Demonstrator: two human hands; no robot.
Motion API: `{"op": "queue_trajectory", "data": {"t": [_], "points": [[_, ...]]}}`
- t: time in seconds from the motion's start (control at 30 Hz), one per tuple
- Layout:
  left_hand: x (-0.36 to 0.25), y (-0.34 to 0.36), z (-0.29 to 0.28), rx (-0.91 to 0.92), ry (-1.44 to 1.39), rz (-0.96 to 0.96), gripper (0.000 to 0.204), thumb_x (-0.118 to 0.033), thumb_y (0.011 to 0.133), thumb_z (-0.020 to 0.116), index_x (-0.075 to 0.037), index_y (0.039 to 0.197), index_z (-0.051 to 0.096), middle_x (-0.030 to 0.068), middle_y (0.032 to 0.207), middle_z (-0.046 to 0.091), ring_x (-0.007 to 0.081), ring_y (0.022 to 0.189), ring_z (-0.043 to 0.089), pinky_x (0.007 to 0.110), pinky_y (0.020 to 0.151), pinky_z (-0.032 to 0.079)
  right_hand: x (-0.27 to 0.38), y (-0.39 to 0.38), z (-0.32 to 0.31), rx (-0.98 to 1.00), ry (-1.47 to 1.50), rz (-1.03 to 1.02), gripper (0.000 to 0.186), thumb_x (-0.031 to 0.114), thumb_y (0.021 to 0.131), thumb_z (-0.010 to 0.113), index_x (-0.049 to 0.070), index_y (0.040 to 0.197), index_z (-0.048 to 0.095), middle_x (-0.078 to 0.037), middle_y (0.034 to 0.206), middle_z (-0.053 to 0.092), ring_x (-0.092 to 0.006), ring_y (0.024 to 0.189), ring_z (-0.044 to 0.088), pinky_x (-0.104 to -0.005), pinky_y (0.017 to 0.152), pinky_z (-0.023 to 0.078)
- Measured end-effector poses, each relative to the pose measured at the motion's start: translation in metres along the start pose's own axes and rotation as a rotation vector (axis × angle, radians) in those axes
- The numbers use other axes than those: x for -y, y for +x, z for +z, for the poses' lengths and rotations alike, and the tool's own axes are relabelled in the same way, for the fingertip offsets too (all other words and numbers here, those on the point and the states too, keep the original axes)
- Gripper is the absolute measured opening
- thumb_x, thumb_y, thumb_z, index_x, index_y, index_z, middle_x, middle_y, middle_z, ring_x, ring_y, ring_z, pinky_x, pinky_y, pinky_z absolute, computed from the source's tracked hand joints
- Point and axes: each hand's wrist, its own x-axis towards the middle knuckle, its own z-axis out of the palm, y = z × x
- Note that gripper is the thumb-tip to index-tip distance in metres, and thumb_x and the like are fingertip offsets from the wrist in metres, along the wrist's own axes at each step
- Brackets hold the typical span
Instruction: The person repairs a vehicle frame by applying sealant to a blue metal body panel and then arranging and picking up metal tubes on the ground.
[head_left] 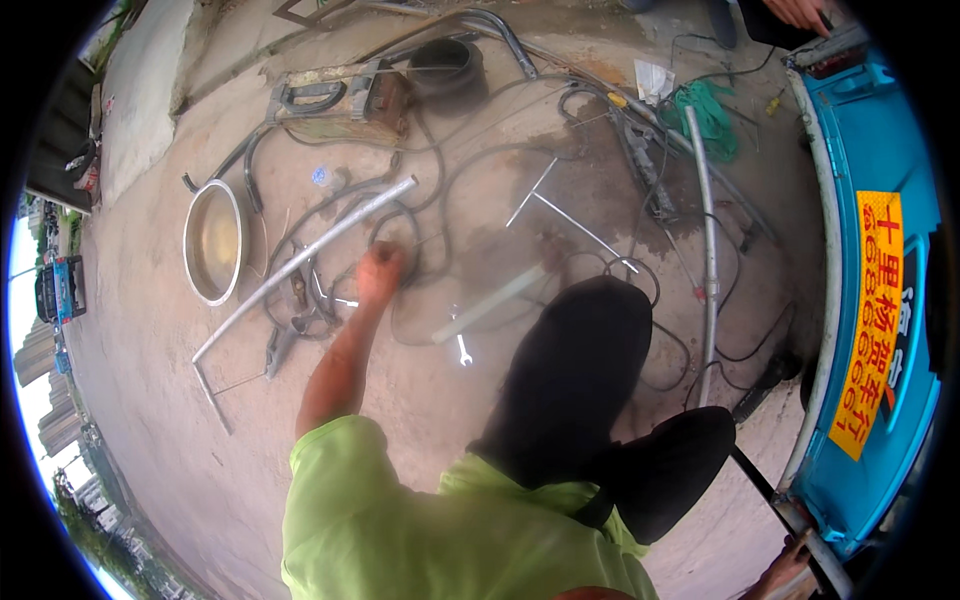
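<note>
One left hand (380,270) reaching down, fist closed on black cable (400,225) beside long pipe (305,268) on concrete, right hand (785,570) at lower edge, grip unclear, pan (213,243) nearby.

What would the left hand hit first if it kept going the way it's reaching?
Probably the black cable loop just beyond the left hand, then the long metal tube lying across the ground. Depth is hard to judge, so the hand may already touch the cable.
</note>
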Motion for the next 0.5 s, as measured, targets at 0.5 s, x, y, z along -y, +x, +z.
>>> {"op": "queue_trajectory", "data": {"t": [0.5], "points": [[-0.219, 0.194, -0.042, -0.132, -0.924, -0.037, 0.049, -0.025, 0.089, 0.076, 0.002, 0.122, 0.054, 0.0069, 0.084, 0.065, 0.0165, 0.062, 0.063, 0.028, 0.049, 0.05, 0.051, -0.039, 0.001, -0.035, -0.122, -0.018, 0.074, 0.061, 0.096, 0.057, -0.007, 0.123, 0.064, -0.018, 0.082, 0.071, -0.0195, 0.069, 0.061, -0.0367, 0.063, 0.047]]}}
